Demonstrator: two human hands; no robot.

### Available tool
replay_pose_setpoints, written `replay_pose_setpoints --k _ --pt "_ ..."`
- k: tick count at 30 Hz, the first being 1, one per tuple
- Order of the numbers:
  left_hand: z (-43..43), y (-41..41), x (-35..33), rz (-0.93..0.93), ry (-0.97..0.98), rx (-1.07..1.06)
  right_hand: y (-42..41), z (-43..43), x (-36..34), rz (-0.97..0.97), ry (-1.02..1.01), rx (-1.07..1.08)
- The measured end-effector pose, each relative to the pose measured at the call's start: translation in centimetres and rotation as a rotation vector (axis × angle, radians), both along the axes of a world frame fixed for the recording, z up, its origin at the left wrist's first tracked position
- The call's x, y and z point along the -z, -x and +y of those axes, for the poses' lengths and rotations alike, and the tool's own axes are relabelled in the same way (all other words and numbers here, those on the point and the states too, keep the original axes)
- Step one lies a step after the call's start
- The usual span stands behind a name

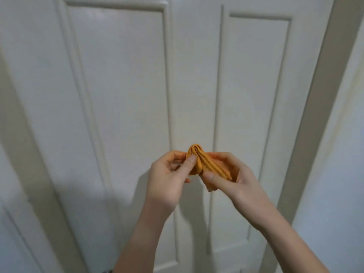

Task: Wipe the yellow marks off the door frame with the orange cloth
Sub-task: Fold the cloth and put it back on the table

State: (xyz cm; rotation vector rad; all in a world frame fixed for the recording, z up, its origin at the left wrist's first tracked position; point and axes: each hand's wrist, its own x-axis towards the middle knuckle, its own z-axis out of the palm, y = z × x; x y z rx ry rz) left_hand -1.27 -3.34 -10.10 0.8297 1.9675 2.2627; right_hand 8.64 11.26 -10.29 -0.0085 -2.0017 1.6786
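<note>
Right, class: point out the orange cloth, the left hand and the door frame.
orange cloth (207, 164), head view, on its folded layers
left hand (167, 174), head view, middle of the hand
door frame (322, 95), head view, right upright

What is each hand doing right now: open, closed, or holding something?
The left hand: closed, pinching the folded orange cloth.
The right hand: closed, fingers and thumb gripping the same cloth.

both hands up together, left hand (167, 174) and right hand (232, 174) pinching the cloth (204, 164) between thumbs and fingers
</note>
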Motion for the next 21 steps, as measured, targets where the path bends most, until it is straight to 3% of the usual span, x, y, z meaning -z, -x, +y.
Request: replay_pose_setpoints --k 5,9,13,16,19,21 --pt "5.1 -1.4 3.1 -0.218 0.01 0.158 -4.5 5.7 2.5 -0.068 0.263 0.051" --pt "9.7 -4.1 5.4 -0.454 -0.019 0.323 -8.4 9.1 3.9 -0.132 0.316 0.165" --pt "13.5 -6.6 7.3 -0.476 0.029 0.409 -12.2 12.8 6.1 -0.187 0.202 0.364" --pt "16.0 -8.2 8.4 -0.46 0.108 0.44 -14.7 14.6 8.3 -0.179 -0.029 0.62" --pt "18.2 -9.6 9.1 -0.429 0.19 0.465 -16.6 14.6 9.7 -0.151 -0.293 0.607" --pt "19.6 -10.2 9.5 -0.436 0.232 0.486 -17.3 14.5 10.3 -0.123 -0.332 0.536"
